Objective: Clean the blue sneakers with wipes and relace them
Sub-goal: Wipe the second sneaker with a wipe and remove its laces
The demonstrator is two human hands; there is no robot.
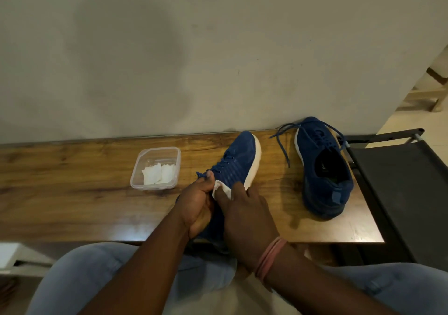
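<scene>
Item 1: blue sneaker [238,162], tilted on its side at the near middle of the wooden surface [72,193], white sole to the right; left hand [196,205] in a curled grip round its heel end, right hand [244,210] pinching a white wipe [221,188] against its upper. Item 2: second sneaker [323,169], upright right of item 1, laces [282,145] loose. Item 3: clear tub [156,169] of folded wipes, left of item 1.
</scene>
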